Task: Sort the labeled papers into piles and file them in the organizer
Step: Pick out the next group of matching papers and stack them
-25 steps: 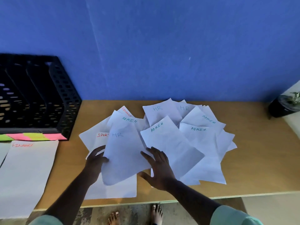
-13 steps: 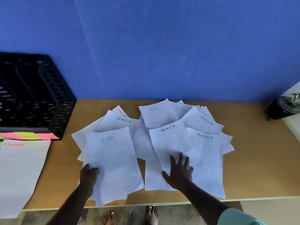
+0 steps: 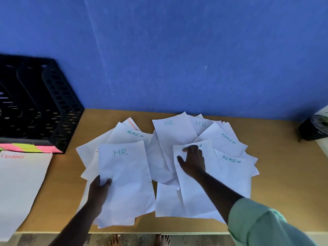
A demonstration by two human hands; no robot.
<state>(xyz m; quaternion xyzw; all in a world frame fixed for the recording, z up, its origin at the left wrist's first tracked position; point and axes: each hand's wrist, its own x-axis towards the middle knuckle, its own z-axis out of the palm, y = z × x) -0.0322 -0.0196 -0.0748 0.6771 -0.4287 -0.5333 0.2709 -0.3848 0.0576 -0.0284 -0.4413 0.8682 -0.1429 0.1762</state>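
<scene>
White sheets lie fanned over the middle of the wooden table (image 3: 284, 183). My left hand (image 3: 98, 189) pinches the lower left edge of a sheet marked HR (image 3: 124, 178). My right hand (image 3: 192, 161) lies spread flat on the top of an ADMIN sheet (image 3: 195, 196), covering most of its label. Further back lie two more HR sheets (image 3: 170, 132), two ADMIN sheets (image 3: 232, 164) on the right, one ADMIN sheet (image 3: 134, 134) on the left and a FINANCE sheet (image 3: 132, 124) peeking out. The black mesh organizer (image 3: 53, 107) stands at the left.
A separate FINANCE sheet (image 3: 19, 189) lies at the table's left end, hanging over the front edge. Pink and yellow sticky notes (image 3: 30, 148) line the organizer's base. A dark pot with a plant (image 3: 312, 128) sits at the far right. A blue wall backs the table.
My right hand slid forward up the ADMIN sheet to its label. My left hand keeps its hold on the HR sheet, drawn out of the fan a second ago.
</scene>
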